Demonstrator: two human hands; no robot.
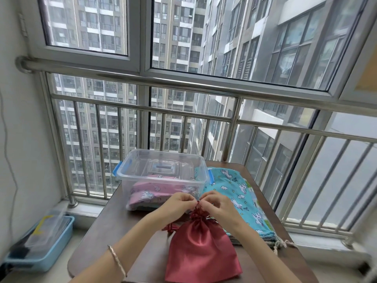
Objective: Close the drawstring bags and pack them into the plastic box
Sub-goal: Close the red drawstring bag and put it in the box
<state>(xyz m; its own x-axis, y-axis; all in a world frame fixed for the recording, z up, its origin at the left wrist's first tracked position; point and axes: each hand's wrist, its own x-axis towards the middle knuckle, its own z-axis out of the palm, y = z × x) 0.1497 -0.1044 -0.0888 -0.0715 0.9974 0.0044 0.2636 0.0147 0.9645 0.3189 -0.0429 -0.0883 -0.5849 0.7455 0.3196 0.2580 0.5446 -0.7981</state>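
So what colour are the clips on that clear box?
Blue, on the plastic box; clearest in the head view.

Both hands, left point(177, 203) and right point(216, 203), pinch fingertip to fingertip.

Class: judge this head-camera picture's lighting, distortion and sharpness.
Head view: soft, even daylight from the windows, no hard shadows; wide-angle lens bows the railing and window frames; red drawstring bag and both hands are sharp; the plastic box shows faint reflections.
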